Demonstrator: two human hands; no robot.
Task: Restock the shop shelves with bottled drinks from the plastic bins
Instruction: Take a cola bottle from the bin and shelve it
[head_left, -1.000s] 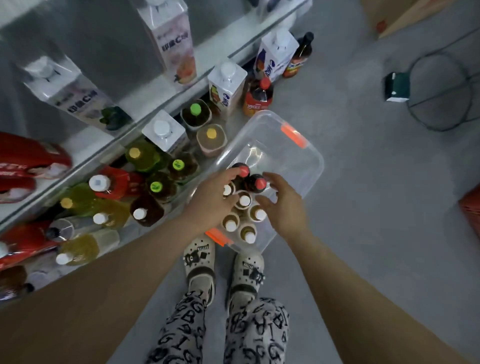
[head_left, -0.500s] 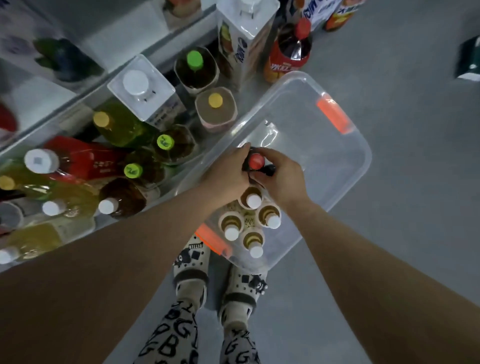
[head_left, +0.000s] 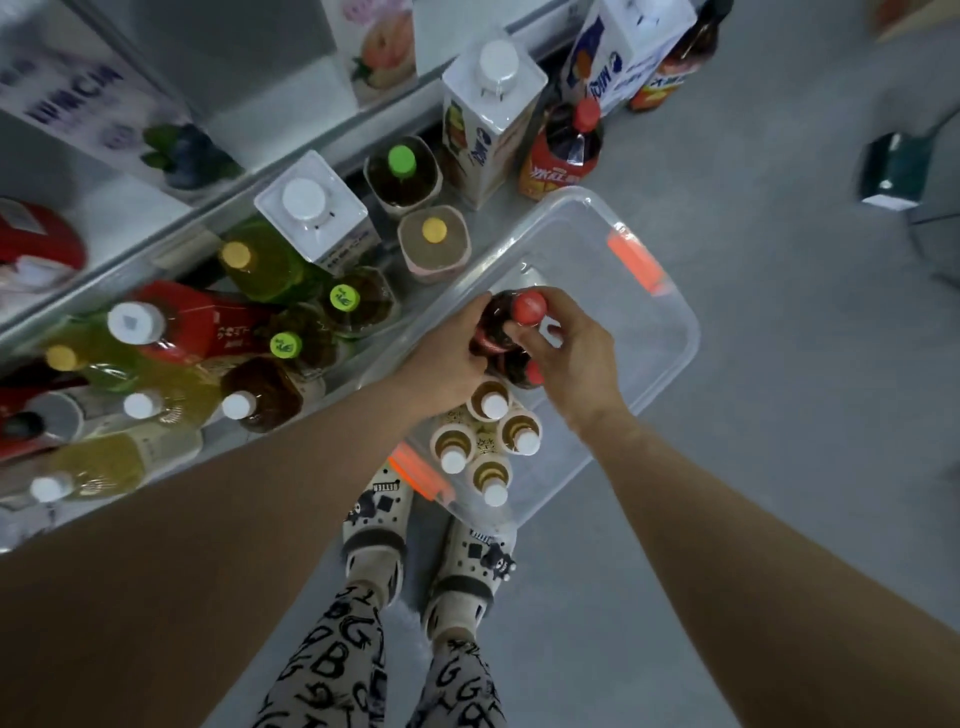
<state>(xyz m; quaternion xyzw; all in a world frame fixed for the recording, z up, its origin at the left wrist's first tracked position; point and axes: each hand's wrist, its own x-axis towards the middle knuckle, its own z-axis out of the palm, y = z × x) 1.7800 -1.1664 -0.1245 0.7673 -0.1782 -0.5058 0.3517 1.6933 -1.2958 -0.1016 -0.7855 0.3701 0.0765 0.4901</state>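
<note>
Both the left grip (head_left: 447, 358) and the right grip (head_left: 576, 358) cover most of the dark bottle (head_left: 496, 330). A second red cap (head_left: 535, 372) barely peeks from under the right palm. The top edge cuts off the cartons (head_left: 382, 52), and their print is blurred. The green box (head_left: 891, 171) is too smeared to read.

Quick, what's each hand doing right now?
Left hand: grips the dark, red-capped plastic bottle by its body.
Right hand: curled round the same bottle's neck.

Black letters, B and G among them, cover the trousers (head_left: 332, 670). The label of the red-labelled bottle (head_left: 558, 169) reads 冰红茶. Blue print on the white carton (head_left: 480, 140) is too blurred to read.
</note>
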